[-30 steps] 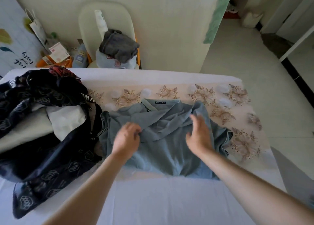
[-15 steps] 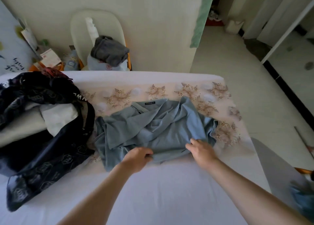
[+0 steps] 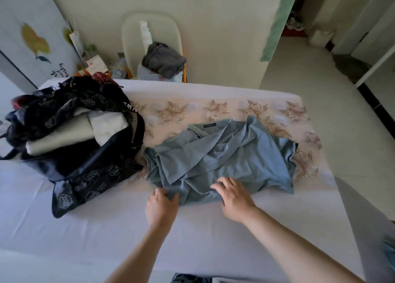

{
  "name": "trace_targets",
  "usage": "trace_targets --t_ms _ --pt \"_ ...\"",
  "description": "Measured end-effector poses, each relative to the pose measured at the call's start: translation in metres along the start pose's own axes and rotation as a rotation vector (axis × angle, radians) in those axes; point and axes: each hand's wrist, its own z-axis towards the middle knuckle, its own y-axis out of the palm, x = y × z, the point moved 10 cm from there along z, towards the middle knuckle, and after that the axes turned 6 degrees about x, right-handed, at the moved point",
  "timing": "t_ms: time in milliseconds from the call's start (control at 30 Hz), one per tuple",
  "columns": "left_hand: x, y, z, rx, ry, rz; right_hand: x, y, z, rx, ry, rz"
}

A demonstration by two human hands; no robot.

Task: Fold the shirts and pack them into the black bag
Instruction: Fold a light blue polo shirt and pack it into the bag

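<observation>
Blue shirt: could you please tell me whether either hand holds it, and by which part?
The left hand pinches the blue shirt at its near edge; the right hand only rests flat on it.

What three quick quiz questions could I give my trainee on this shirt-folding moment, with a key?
1. Multiple choice: on which side of the blue shirt does the black bag lie?
A) the person's left
B) the person's right
C) on top of it
2. True or false: the blue shirt is already packed inside the black bag.
3. Fill in: the left hand and the right hand both touch the shirt at its ____ edge (near or far).

Key: 1 A; 2 false; 3 near.
</observation>
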Motion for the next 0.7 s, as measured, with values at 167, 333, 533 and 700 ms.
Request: trace_targets --t_ms 167,333,533,700 --pt "-0.01 -0.012 0.005 0.085 -0.189 -0.306 -0.002 0.011 0.007 -0.012 0.062 -0.019" --pt "-0.029 -0.033 0.008 0.247 -0.236 -0.582 0.005 0.0 0.006 0.001 0.059 -0.001" --pt "-0.025 -0.01 0.008 -0.24 0.112 0.159 -0.003 0.016 -0.003 -0.332 -0.006 0.041" --pt "0.052 -0.036 0.013 0.067 0.603 0.073 0.023 -0.019 0.039 -0.103 0.154 0.104"
